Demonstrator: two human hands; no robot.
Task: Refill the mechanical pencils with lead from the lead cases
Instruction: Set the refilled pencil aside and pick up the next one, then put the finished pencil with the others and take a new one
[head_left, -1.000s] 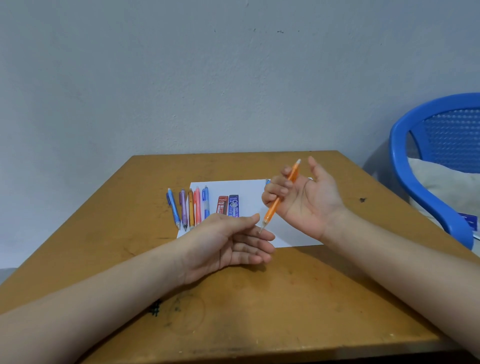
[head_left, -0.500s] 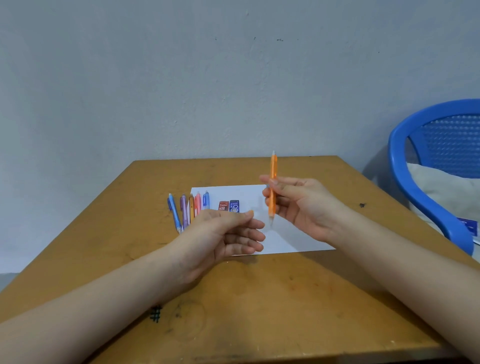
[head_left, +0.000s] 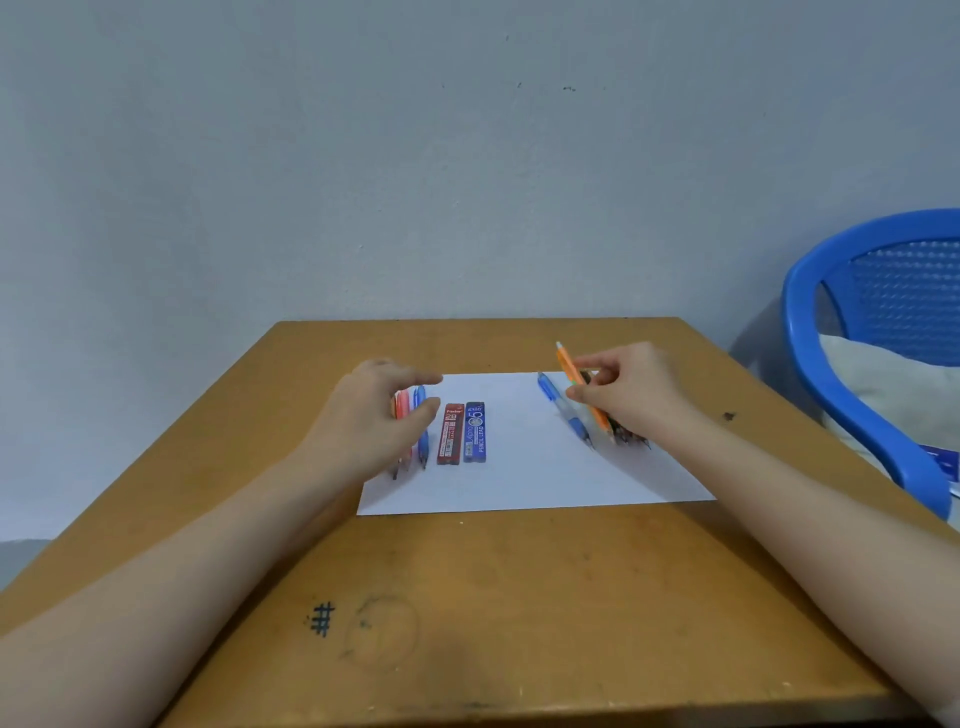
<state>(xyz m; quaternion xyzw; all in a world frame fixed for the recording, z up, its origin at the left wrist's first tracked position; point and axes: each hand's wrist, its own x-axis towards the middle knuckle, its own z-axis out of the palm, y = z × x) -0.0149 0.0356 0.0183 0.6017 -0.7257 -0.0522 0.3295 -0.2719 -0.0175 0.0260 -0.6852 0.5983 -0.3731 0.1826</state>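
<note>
The right hand (head_left: 634, 395) pinches the orange pencil (head_left: 571, 371) between thumb and curled fingers about midway along its barrel. The pencil is tilted, with its cap end up and to the far left and its tip down at the right part of the white paper (head_left: 530, 467). Just to its left a blue-gripped pencil (head_left: 558, 402) lies flat on the paper at much the same slant, close to the fingertips; whether they touch it cannot be told. A few dark tips show under the right hand, too blurred to name. The left hand (head_left: 363, 415) is over the row of pencils at the paper's left edge, thumb and forefinger apart and loosely curved, gripping nothing. A pink pencil (head_left: 402, 405) and a blue pencil (head_left: 422, 436) show in the gap between them. Just right of that row, the red lead case (head_left: 450, 434) and the blue lead case (head_left: 475, 431) lie side by side, lengthwise, near to far. The paper rests on a brown table (head_left: 519, 597), and a blue chair (head_left: 831, 364) stands to the right.
</note>
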